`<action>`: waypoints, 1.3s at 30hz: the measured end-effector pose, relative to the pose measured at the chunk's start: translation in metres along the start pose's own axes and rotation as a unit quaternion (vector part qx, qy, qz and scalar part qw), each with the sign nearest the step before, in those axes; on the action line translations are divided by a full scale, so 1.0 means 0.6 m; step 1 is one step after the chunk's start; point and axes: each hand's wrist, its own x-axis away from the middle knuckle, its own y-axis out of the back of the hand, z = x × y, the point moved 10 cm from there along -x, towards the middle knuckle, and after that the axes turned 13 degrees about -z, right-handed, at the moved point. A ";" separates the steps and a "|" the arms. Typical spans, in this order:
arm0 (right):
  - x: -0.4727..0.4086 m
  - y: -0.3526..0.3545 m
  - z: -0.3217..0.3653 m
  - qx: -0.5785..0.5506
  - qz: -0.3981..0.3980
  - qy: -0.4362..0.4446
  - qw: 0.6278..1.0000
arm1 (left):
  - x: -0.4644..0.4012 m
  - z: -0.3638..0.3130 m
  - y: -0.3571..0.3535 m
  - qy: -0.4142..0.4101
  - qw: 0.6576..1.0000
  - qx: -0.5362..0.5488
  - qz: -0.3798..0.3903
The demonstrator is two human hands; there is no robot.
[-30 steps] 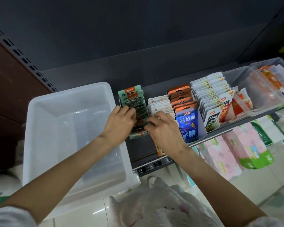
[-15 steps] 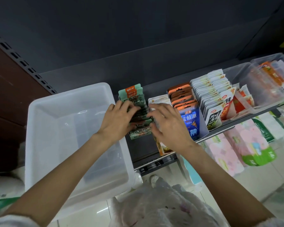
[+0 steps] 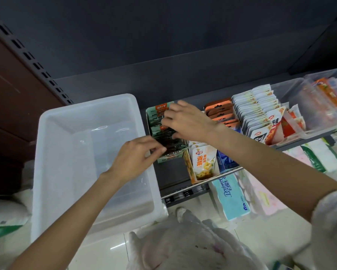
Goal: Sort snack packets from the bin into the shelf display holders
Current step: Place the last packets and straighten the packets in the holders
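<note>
Green snack packets [image 3: 164,133] standing in a row in a shelf holder [image 3: 171,160], beside translucent plastic bin [image 3: 47,152]. Left hand [image 3: 134,158] pinching front packets with curled fingers; right hand [image 3: 187,121] gripping packets further back. Below shelf, blue tissue pack [image 3: 230,197] lettered "Baimei"; other labels unreadable.
</note>
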 end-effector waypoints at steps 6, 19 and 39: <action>0.001 -0.002 -0.011 0.007 0.009 -0.066 0.998 | -0.029 0.045 0.019 0.061 0.998 -0.030 0.003; -0.017 -0.032 -0.004 -0.008 0.023 -0.069 0.997 | -0.043 -0.001 -0.058 -0.106 0.925 -0.342 0.126; -0.045 -0.073 -0.019 -0.190 0.171 -0.095 0.962 | -0.035 0.039 -0.024 0.040 0.988 -0.147 0.023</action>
